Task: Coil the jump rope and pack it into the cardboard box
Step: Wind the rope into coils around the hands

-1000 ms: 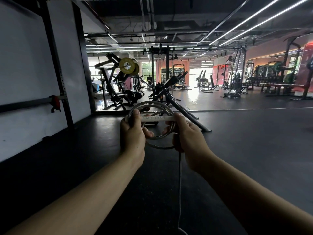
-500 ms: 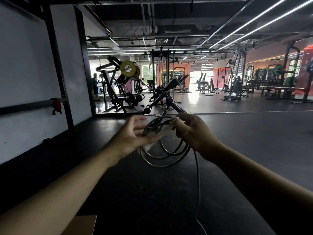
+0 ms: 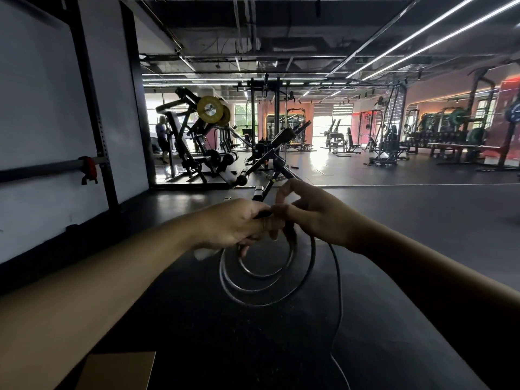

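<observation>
The jump rope (image 3: 264, 280) hangs in several grey loops below my two hands, in front of me over the dark floor. My left hand (image 3: 233, 223) grips the top of the coil together with a black handle whose silver end (image 3: 258, 192) sticks up past my fingers. My right hand (image 3: 312, 218) pinches the rope right beside the left hand, index finger raised. A loose length of rope (image 3: 339, 305) trails from the right hand down to the floor. A corner of the cardboard box (image 3: 118, 370) shows at the bottom left.
Black rubber gym floor (image 3: 422, 249) stretches ahead. A white wall with a black rack upright and bar (image 3: 90, 164) runs along the left. Weight machines (image 3: 197, 142) stand beyond my hands, and a person (image 3: 162, 139) is at the far left among them.
The coil has dropped from upright at chest height to hanging below my hands. My left hand has closed round the coil top and handle. The view tilted down and the box corner came in.
</observation>
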The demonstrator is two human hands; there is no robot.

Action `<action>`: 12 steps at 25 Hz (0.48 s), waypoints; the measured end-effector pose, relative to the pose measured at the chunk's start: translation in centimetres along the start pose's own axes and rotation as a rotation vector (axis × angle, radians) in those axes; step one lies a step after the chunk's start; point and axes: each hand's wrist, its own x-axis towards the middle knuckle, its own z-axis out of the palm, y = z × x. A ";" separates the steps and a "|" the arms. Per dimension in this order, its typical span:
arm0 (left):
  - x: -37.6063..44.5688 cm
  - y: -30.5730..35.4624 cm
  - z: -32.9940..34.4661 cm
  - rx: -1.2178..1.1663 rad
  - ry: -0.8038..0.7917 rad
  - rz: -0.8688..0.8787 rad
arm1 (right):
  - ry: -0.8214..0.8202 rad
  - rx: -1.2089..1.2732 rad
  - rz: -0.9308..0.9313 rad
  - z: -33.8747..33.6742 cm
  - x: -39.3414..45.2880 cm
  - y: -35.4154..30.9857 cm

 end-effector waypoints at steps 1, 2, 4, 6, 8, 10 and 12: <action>-0.2 0.1 0.1 0.105 -0.008 0.003 | 0.005 -0.002 0.019 -0.2 -0.1 0.0; -0.3 0.0 0.1 0.235 -0.014 0.007 | 0.014 0.006 0.043 -0.4 -0.1 0.0; -0.3 -0.3 -0.4 0.436 0.024 0.014 | 0.019 -0.025 0.097 -1.1 -0.1 0.2; -0.5 -0.8 -1.5 0.291 0.209 -0.004 | 0.043 -0.039 0.151 -1.9 -0.2 0.9; -0.6 -1.7 -2.4 -0.195 0.426 0.013 | 0.105 0.044 0.188 -2.5 -0.5 1.6; -0.1 -2.1 -2.2 -0.689 0.573 0.081 | 0.148 0.141 0.199 -1.9 -0.6 2.1; 1.1 -2.0 -1.5 -0.988 0.691 0.145 | 0.137 0.216 0.186 -0.1 -0.4 2.2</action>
